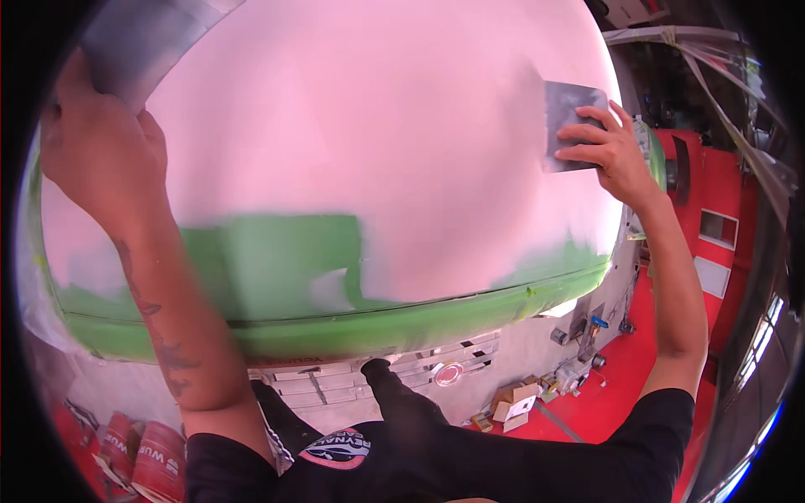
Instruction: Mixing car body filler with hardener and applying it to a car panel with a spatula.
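A broad curved vehicle panel (394,134) fills the view, mostly coated in smooth pale pink filler, with green paint (277,251) showing along its near edge. In my right hand (616,155) is a dark grey, flat rectangular filler spreader (574,121), smeared pale, against the panel's right side. Its fingers lie over the spreader's face; the thumb is hidden. At the upper left my left hand (109,151) grips the lower edge of a dark grey flat sheet (142,50). That sheet is partly cut off by the picture's rim, and the left fingertips are hidden.
Red cans (159,461) stand at the lower left. Below the panel's near edge lies slatted planking (319,386). An open cardboard box (514,407) and a blue-topped tool (597,323) are on the floor at right. Plastic sheeting (738,117) hangs at the far right.
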Demonstrator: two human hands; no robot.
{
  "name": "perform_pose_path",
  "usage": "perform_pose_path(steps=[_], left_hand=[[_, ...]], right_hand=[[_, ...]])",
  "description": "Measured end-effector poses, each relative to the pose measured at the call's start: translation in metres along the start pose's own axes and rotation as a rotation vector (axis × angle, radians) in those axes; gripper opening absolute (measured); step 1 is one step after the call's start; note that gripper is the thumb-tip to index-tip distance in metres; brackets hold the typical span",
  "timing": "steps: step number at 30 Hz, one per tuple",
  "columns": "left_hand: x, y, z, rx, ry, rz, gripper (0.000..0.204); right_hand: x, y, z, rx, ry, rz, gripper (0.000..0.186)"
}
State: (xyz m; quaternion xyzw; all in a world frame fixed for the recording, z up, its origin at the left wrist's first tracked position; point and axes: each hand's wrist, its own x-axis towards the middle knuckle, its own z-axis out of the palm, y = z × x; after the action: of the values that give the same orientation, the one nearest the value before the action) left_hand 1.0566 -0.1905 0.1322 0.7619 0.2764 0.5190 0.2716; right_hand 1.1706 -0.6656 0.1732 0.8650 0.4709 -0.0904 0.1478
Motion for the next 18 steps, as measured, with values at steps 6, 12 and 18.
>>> perform_pose_path(steps=[6, 12, 18], left_hand=[[0.007, -0.002, -0.003, -0.736, 0.099, -0.578, 0.042], [0.010, -0.007, -0.002, -0.733, 0.082, -0.557, 0.043], [0.009, -0.011, -0.002, -0.719, 0.110, -0.582, 0.042]], right_hand=[[0.097, 0.013, -0.032, 0.059, 0.379, 0.060, 0.050], [0.267, -0.039, -0.055, 0.102, 0.531, -0.118, 0.054], [0.341, -0.078, -0.083, 0.098, 0.399, -0.193, 0.048]])
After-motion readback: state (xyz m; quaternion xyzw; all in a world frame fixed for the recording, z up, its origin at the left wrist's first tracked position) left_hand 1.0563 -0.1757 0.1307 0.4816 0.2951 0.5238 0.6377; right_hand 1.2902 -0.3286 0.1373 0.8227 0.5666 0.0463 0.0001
